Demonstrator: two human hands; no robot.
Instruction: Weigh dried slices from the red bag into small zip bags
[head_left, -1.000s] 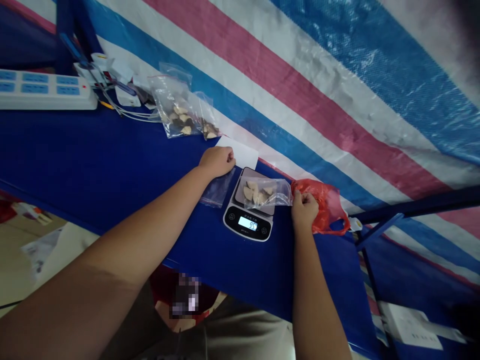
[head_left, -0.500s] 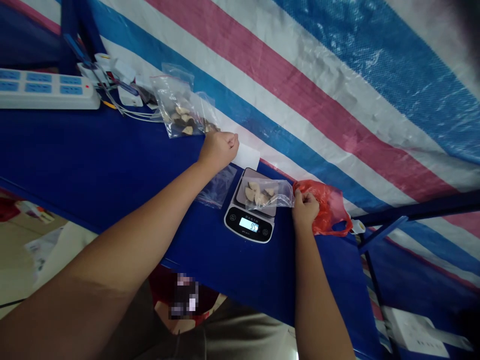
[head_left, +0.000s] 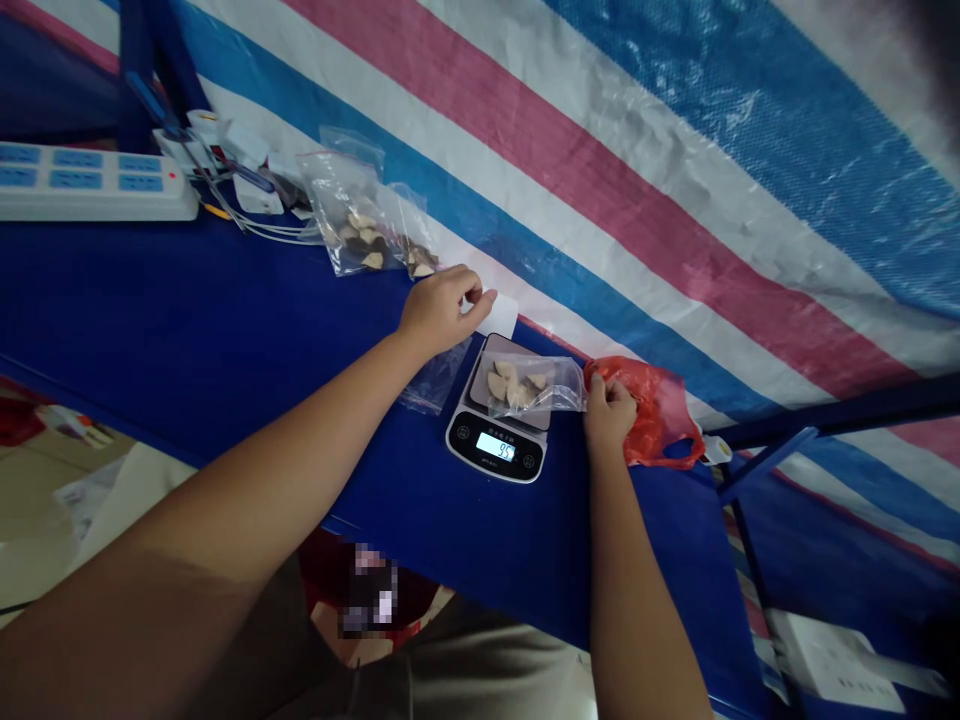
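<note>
the left hand (head_left: 448,308) has loosened, thumb apart, by the white paper (head_left: 502,318); beside the red bag (head_left: 660,405), the right hand (head_left: 610,415) pinches the clear bag (head_left: 525,385), lying lengthwise left-to-right on the scale (head_left: 495,450).

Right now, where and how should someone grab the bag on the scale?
Probably pinch the bag by its right end, coming from the right, where the right hand is: that end is thin and reaches past the scale, while the pieces bulk out the left.

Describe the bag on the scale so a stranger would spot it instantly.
On the blue table stands a scale with a lit display. Across its pan lies a clear bag of pale chunks, the only bag up there.
</note>
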